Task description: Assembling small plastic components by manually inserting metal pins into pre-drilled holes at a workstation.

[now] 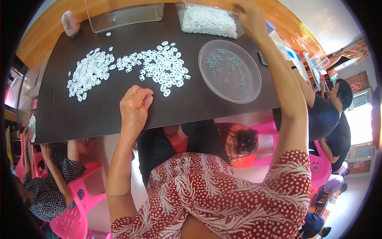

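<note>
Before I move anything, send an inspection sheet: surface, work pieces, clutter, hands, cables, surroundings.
Surface: dark table, bare along the near edge.
Work pieces: loose white oval pieces, two large heaps with a smaller cluster between; more in a clear box; small grey-green pieces in a round clear tray.
Clutter: pink case, thin stick.
Left hand: fingers curled closed, near the right heap; contents unclear.
Right hand: raised by the box, blurred; grip unclear.
Cables: dark bundle right of the person's legs; cannot tell if cables.
Surroundings: people seated both sides, pink chairs.
</note>
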Demonstrator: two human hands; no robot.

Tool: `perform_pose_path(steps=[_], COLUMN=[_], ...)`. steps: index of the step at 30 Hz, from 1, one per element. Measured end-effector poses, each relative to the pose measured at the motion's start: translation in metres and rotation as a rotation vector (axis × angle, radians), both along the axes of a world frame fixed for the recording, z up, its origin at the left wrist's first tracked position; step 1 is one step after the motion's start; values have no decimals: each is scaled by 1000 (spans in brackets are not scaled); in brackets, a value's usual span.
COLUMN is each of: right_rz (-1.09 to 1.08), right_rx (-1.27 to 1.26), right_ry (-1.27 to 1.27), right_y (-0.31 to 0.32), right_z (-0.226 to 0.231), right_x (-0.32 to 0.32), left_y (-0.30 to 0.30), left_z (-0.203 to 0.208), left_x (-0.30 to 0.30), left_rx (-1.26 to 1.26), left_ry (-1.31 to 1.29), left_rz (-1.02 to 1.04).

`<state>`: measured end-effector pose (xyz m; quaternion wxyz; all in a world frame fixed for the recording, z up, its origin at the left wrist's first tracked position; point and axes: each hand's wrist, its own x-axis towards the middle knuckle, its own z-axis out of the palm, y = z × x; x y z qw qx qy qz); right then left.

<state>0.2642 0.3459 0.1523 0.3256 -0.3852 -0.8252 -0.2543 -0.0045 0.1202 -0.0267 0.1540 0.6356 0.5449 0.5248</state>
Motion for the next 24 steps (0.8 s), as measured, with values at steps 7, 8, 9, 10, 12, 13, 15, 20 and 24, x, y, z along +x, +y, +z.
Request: perform_pose_path(steps=[7, 8, 9, 10, 12, 13, 15, 20, 24], right_rz=[-111, -108, -98, -84, -112, -151, -171, -174, -144], right_rx=[-801, -803, -756, -709, -666, -620, -616, -612, -621], right_ry=[142, 144, 109, 72, 20, -33, -15, 12, -23], right_y=[-57, -61, -64, -66, -68, -69, -63, -58, -59], right_z=[-95, -101, -106, -109, -112, -113, -121, -126, -128], right_x=[47, 46, 44, 41, 33, 32, 33, 33, 37], left_y=[4, 4, 3, 3, 2, 2, 3, 2, 1], left_z=[0, 0, 1, 1, -1, -1, -3, -1, -2], left_x=[-2, -2, -2, -2, -3, -2, -2, -1, -3], left_rx=[2, -3, -8, -9, -34, -35, -24, -22, -32], left_ry=[31, 21, 10, 14, -6, -4, 7, -28, -14], left_rz=[-33, -32, -31, -25, -21, -18, -23, -11, -24])
